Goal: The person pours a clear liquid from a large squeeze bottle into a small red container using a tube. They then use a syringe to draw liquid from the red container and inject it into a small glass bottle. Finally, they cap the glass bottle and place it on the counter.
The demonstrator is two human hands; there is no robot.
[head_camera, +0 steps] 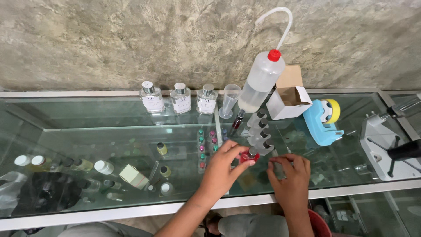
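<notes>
On the glass bench (131, 206), the red vial (250, 155) is held near the front edge, just in front of the row of clear vials (262, 134). It is pinched by the left hand (221, 169), whose grip is closed around it. It is best kept upright and steady. To its right, the right hand (289, 175) rests beside it, fingers curled; whether something is held cannot be told.
</notes>
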